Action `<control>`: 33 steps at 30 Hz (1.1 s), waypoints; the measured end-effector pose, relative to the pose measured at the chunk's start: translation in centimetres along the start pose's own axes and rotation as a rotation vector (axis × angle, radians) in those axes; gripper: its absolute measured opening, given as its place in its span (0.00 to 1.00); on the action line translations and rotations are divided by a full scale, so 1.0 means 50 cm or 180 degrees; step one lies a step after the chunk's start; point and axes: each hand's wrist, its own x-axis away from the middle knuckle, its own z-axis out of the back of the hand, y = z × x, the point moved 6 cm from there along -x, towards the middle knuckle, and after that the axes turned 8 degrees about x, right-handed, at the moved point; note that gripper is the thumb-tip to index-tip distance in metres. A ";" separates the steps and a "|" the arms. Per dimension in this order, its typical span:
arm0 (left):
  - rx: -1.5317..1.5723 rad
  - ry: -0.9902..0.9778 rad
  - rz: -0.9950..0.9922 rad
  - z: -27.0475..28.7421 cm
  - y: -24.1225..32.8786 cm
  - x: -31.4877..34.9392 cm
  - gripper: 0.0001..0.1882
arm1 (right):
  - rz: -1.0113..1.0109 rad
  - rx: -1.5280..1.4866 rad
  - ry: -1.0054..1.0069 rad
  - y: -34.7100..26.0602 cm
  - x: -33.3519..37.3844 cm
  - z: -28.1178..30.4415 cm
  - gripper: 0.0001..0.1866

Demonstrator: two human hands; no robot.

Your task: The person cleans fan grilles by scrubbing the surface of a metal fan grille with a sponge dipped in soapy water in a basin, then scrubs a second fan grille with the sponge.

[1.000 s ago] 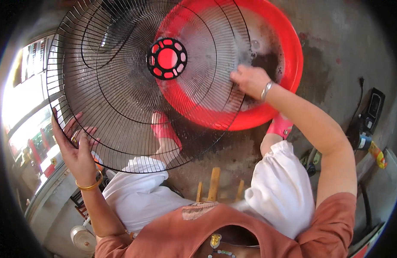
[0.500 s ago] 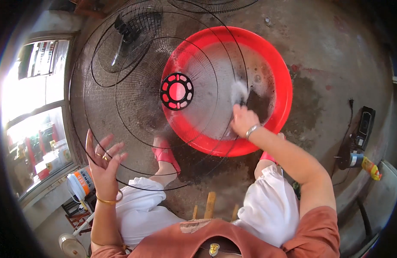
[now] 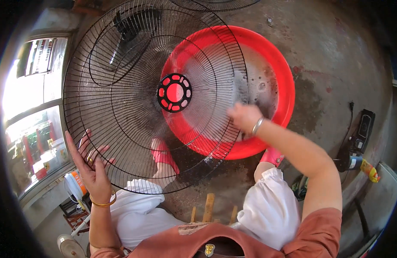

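A round black wire fan grille [image 3: 134, 146] stands tilted in front of me, its near rim by my left hand and its right part over a red basin [image 3: 285, 99] of sudsy water. My left hand [image 3: 93, 170] is open, its fingers spread against the grille's lower left rim. Closed and blurred by motion, my right hand [image 3: 245, 118] is at the grille's right edge, above the basin. It grips a pale brush [image 3: 239, 88], smeared and partly behind the wires, so its shape is hard to make out.
Behind the grille lies another fan part [image 3: 125, 32] with dark wire mesh. A further wire grille [image 3: 220, 5] is at the top edge. To the right, a black device [image 3: 363, 129] with a cord rests on the wet concrete floor. A white bucket [image 3: 75, 185] stands at left.
The grille has shifted slightly left and its wires show sharper. My left hand has moved left and down with the rim. My right hand has moved slightly, still beside the grille's right edge.
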 end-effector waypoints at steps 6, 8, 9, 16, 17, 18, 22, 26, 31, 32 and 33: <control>-0.0083 -0.0019 -0.0217 -0.013 0.007 -0.002 0.40 | -0.0654 0.0352 0.2101 0.162 -0.084 0.127 0.07; -0.0122 0.0024 -0.0232 -0.034 0.011 -0.017 0.41 | -0.1001 0.0067 0.2002 0.151 -0.068 0.080 0.08; -0.0207 0.0057 -0.0243 -0.023 0.031 -0.015 0.41 | -0.1067 -0.0185 0.1855 0.109 -0.054 0.061 0.08; -0.0442 0.0074 -0.0006 -0.009 0.005 -0.022 0.42 | -0.0417 -0.1303 0.0052 -0.111 0.106 0.004 0.15; -0.0453 0.0047 0.0018 -0.010 0.004 -0.023 0.42 | -0.0186 -0.1498 -0.0242 -0.144 0.116 0.007 0.16; -0.0478 0.0004 -0.0022 -0.008 0.005 -0.023 0.41 | 0.0070 -0.1486 -0.0257 -0.169 0.126 0.018 0.16; -0.0405 -0.0090 -0.0031 -0.019 0.012 -0.027 0.41 | 0.0047 -0.0897 -0.0164 -0.116 0.106 -0.010 0.14; -0.0438 -0.0176 -0.0100 -0.014 0.003 -0.028 0.41 | -0.0684 0.0049 0.0952 0.105 -0.015 0.020 0.11; -0.0433 -0.0138 -0.0180 -0.020 0.008 -0.027 0.41 | -0.0718 0.0257 0.2550 0.184 -0.093 0.132 0.10; -0.0380 -0.0057 -0.0155 -0.018 0.006 -0.028 0.41 | -0.0715 0.0249 0.2549 0.171 -0.085 0.127 0.10; -0.0383 -0.0060 -0.0153 -0.019 0.007 -0.028 0.41 | -0.0911 0.0066 0.2374 0.156 -0.066 0.106 0.11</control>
